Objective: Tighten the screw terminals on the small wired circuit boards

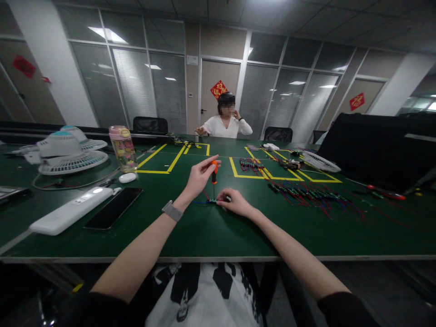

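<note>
An orange-and-black screwdriver [214, 178] stands upright, grasped near its top by the left grip [200, 176], thin shaft down to a small green wired board [212, 200] on the counter [218, 238]. The right grip [235, 203] hides the board's end; whether it pinches, I cannot tell, and the screwdriver's tip blurs

Left hand [200, 176]: raised, fingers [206, 162] nearly straight, reaching inward over its grip, thumb beneath them | left wrist [177, 209]: lower than the grip, nearer the body | right hand [237, 202]: low, right of the left grip, fingers curled, tips pinching leftward | left forearm [145, 252], right forearm [289, 247]: slanting back and outward from both grips
</note>
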A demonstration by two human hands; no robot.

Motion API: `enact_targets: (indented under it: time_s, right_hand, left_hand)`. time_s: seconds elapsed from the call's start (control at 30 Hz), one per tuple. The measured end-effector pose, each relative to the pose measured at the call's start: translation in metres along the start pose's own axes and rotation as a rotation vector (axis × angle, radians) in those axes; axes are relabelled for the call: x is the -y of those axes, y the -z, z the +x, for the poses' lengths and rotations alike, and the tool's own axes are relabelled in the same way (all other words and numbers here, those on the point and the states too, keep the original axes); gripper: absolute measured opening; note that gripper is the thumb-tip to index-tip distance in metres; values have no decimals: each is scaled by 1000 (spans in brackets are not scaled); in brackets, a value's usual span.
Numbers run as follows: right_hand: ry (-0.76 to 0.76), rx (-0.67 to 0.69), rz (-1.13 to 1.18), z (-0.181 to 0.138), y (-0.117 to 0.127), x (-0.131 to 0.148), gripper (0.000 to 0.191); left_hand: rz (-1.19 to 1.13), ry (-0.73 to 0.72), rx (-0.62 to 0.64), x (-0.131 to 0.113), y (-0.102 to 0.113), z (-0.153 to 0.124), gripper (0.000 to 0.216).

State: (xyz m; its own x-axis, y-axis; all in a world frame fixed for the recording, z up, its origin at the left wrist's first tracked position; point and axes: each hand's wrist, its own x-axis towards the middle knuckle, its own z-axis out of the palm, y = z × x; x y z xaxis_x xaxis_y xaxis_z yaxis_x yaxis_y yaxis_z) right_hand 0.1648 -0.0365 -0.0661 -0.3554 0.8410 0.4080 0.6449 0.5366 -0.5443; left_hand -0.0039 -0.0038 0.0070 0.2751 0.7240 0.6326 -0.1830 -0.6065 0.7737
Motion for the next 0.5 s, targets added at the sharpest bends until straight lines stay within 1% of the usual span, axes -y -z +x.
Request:
enact_targets:
  time_s: [0.1, 0.2, 0.27, 0.37, 0.43, 0.5]
  right_hand:
    - [-6, 3, 3, 0, 1, 1, 9]
    - [-8, 9, 2, 0, 1, 1, 10]
    - [-12, 14, -2, 0, 2, 1, 9]
    - [-8, 15, -5, 0, 2, 2, 9]
    - [-3, 9, -3, 0, 2, 2, 9]
    - [-5, 7, -4, 0, 3, 3, 9]
  left_hand:
    - [150, -46, -77, 0, 1, -1, 35]
    - [242, -75, -107, -1, 1, -1, 32]
    - [233, -78, -77, -1, 1, 0, 32]
    - [130, -34, 0, -2, -1, 1, 36]
    - [106, -17, 2, -1, -1, 0, 38]
    - [155, -39, -25, -2, -1, -2, 37]
